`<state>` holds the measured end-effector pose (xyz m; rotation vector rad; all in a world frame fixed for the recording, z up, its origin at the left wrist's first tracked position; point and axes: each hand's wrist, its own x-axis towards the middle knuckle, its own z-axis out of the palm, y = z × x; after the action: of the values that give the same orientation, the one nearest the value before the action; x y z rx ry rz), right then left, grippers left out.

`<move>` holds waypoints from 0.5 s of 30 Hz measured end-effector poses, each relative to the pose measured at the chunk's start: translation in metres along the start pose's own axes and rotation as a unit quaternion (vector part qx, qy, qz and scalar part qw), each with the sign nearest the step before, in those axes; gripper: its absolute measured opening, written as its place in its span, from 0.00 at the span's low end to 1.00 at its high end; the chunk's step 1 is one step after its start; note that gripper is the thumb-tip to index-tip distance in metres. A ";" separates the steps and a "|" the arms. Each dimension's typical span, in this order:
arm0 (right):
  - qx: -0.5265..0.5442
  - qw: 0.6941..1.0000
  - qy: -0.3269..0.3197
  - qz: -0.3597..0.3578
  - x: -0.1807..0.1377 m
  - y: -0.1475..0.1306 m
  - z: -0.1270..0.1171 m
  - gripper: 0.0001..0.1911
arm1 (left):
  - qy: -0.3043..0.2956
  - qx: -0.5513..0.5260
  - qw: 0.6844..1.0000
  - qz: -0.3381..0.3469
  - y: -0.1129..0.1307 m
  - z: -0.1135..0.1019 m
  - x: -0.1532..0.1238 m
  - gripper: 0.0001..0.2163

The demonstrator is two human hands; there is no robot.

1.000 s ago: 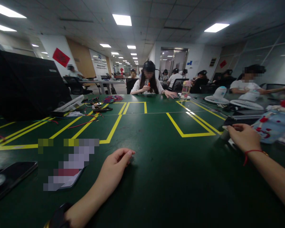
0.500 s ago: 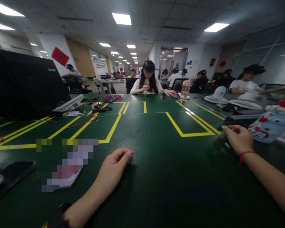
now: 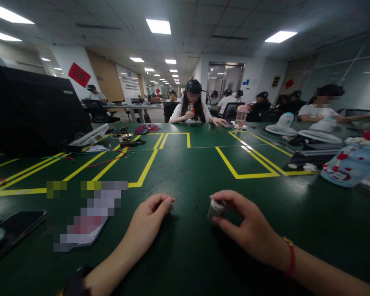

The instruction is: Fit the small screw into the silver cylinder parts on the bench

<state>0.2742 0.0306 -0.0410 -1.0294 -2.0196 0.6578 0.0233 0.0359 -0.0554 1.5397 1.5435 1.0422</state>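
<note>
— Partly, what can be read at the edges of this scene at a green counter [image 3: 191, 172] marked with yellow tape lines [image 3: 148, 164]?

— A patch left of centre is pixelated, hiding whatever lies there. A dark phone [image 3: 14, 230] beside it is cut by the left edge. At far right, a pale blue item with red marks [image 3: 351, 162] runs out of the picture, and what it is cannot be made out.

— And the person's own hands?

— The right hand [image 3: 246, 228], a red string at its wrist, holds a small grey cylinder [image 3: 216, 207] just above the counter, near the middle and close to the person. Thumb and fingers curl around it in a narrow grip; the hand covers part of the cylinder, so its full shape is unclear.

— The left?

— The left hand [image 3: 149, 216] rests on the counter just beside the right, fingers loosely curled, thumb meeting fingertips. Whether that grip pinches anything is too small to tell.

— Others nearby?

— A seated person [image 3: 193, 109] works at the far end, a bottle [image 3: 240, 117] close by; white fan parts [image 3: 296, 131] lie toward the right.
</note>
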 end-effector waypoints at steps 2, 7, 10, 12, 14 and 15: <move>0.003 0.999 -0.048 -0.011 -0.010 -0.011 0.012 0.19 | 0.002 0.011 1.000 0.010 0.000 0.001 0.001 0.15; 0.015 0.997 -0.082 -0.002 -0.017 -0.008 0.019 0.20 | -0.013 0.021 0.998 0.049 0.008 0.006 -0.003 0.13; 0.047 0.996 -0.067 0.028 -0.016 -0.002 0.023 0.28 | -0.037 0.020 0.994 0.103 0.020 0.014 -0.011 0.11; 0.074 0.995 -0.055 0.046 -0.016 0.000 0.026 0.33 | -0.067 0.025 0.988 0.140 0.031 0.023 -0.018 0.10; 0.092 0.993 -0.054 0.055 -0.016 0.001 0.028 0.34 | -0.091 0.033 0.982 0.160 0.041 0.033 -0.024 0.08; 0.097 0.992 -0.057 0.056 -0.016 0.001 0.028 0.34 | -0.089 0.034 0.982 0.163 0.045 0.036 -0.026 0.07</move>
<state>0.2579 0.0154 -0.0645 -1.0148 -1.9602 0.9727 0.0760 0.0103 -0.0320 1.9230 1.2416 1.0025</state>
